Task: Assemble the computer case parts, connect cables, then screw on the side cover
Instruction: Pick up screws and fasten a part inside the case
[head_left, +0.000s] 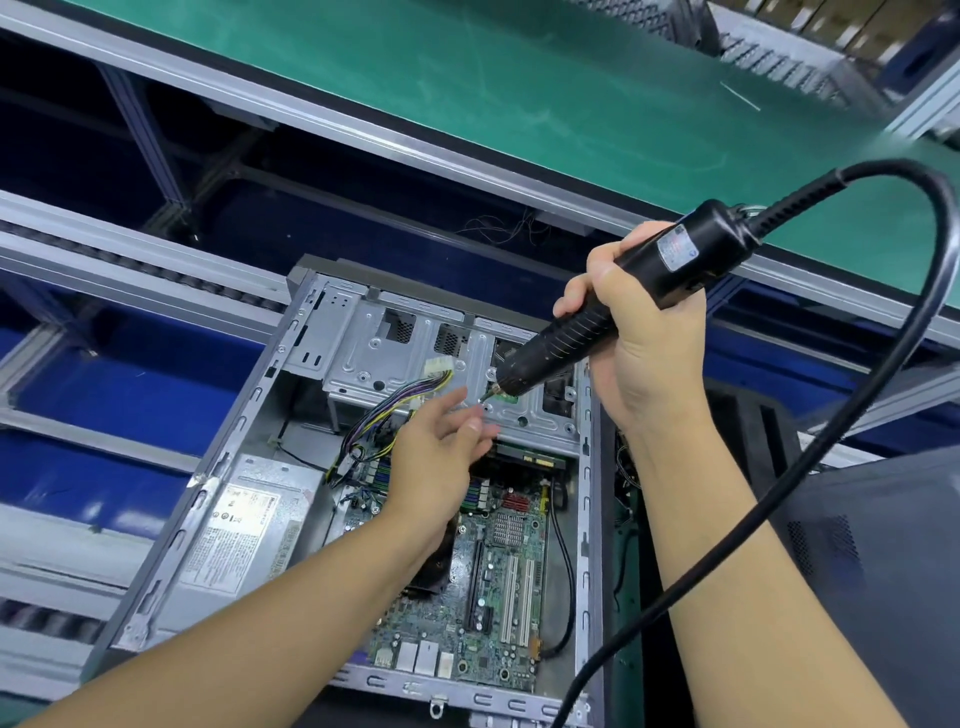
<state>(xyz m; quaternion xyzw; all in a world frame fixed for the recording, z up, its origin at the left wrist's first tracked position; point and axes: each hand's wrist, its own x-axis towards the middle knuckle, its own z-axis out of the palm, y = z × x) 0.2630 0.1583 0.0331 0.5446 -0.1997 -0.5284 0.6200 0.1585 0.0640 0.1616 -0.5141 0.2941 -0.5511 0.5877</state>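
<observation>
Screwdriver (571, 335) pointing into computer case (586, 493)
Right hand (644, 353) is gripping it — left hand (436, 457) is hovering beside the tip, fingers spread.

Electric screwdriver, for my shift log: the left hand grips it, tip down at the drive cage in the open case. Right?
No: the head view shows the right hand gripping the electric screwdriver, tip down at the drive cage in the open case. The left hand is open beside the tip.
</observation>
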